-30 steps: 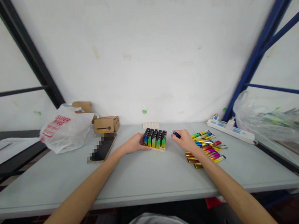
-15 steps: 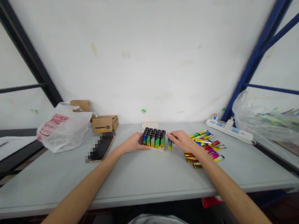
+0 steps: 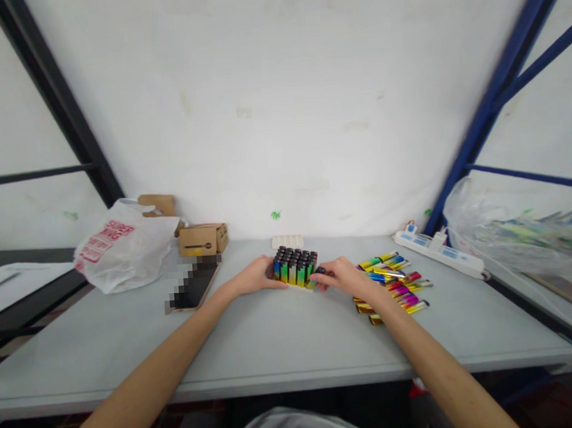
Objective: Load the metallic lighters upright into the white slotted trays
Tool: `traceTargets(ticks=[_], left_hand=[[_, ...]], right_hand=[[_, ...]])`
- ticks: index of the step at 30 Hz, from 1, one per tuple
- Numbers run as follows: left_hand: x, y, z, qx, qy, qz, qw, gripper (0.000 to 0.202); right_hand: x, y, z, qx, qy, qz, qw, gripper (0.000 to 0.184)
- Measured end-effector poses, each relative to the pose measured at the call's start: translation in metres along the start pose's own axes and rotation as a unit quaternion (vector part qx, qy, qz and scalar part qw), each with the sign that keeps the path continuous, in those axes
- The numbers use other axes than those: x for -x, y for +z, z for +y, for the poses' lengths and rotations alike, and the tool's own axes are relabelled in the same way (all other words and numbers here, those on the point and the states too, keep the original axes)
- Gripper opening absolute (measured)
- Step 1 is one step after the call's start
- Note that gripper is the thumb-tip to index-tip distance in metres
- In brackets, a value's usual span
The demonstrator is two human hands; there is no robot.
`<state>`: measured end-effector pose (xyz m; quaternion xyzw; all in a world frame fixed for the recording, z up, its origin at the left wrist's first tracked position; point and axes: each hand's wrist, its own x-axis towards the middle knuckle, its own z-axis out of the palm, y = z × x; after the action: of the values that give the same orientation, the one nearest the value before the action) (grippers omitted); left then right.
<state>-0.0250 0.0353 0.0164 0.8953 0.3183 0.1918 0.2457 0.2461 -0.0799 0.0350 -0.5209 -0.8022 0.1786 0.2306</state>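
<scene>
Upright lighters with black tops and shiny green, yellow and blue bodies stand packed in rows in a pale tray on the table. My left hand grips the left end of this block, thumb along the front and the other fingers behind. At the block's front right corner, my right hand pinches a single lighter. Its black top shows, and it tilts with its lower end toward the tray; my fingers hide part of it. Loose metallic lighters lie in a pile beside my right wrist.
Behind the block lies an empty pale tray. A phone, a cardboard box and a white plastic bag are on the left. A power strip and a clear bag lie on the right.
My right hand has moved left with the lighter, from beside the block to its front right corner. The lighter has gone from upright to tilted. My left hand keeps its grip.
</scene>
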Motion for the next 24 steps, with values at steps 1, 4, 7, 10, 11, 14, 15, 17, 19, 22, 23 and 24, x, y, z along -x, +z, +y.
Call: traceTargets(ticks=[1,4,7,10,11,14,15,17,19,22,23,24], left_hand=[[0.000,0.000,0.000,-0.005,-0.001,-0.001,1.000,0.050],[0.000,0.000,-0.002,-0.016,0.001,-0.001,1.000,0.052],[0.000,0.001,-0.003,-0.021,0.003,0.003,1.000,0.052],[0.000,0.002,-0.003,-0.026,-0.005,0.010,1.000,0.052],[0.000,0.002,-0.003,-0.025,-0.009,0.013,1.000,0.053],[0.003,0.001,-0.004,-0.014,-0.021,0.008,1.000,0.053],[0.004,0.000,-0.004,-0.008,-0.023,0.003,1.000,0.053],[0.006,-0.003,-0.005,0.004,-0.029,-0.008,1.000,0.053],[0.008,-0.005,-0.006,0.005,-0.036,-0.009,0.999,0.053],[0.011,-0.009,-0.007,-0.009,-0.036,-0.006,0.999,0.052],[0.011,-0.011,-0.007,-0.019,-0.037,-0.005,0.999,0.051],[0.012,-0.012,-0.007,-0.029,-0.041,-0.005,0.999,0.051]], right_hand=[[0.000,0.000,-0.003,0.020,0.001,-0.005,1.000,0.037],[-0.004,0.005,-0.009,0.133,0.016,-0.001,0.991,0.040],[-0.011,0.015,-0.009,0.228,0.035,0.016,0.973,0.048],[-0.016,0.020,-0.007,0.227,0.055,0.021,0.972,0.056],[-0.015,0.019,-0.005,0.209,0.055,0.020,0.976,0.056],[-0.007,0.007,0.002,0.116,0.022,0.020,0.993,0.055],[-0.004,0.000,0.006,0.080,0.013,0.032,0.996,0.056],[0.000,-0.011,0.017,0.027,0.017,0.085,0.996,0.059],[-0.004,-0.016,0.030,0.019,0.020,0.136,0.990,0.056],[-0.030,-0.009,0.049,0.071,-0.040,0.104,0.991,0.028],[-0.042,-0.004,0.053,0.093,-0.057,0.085,0.990,0.025],[-0.056,0.000,0.057,0.119,-0.068,0.067,0.988,0.031]])
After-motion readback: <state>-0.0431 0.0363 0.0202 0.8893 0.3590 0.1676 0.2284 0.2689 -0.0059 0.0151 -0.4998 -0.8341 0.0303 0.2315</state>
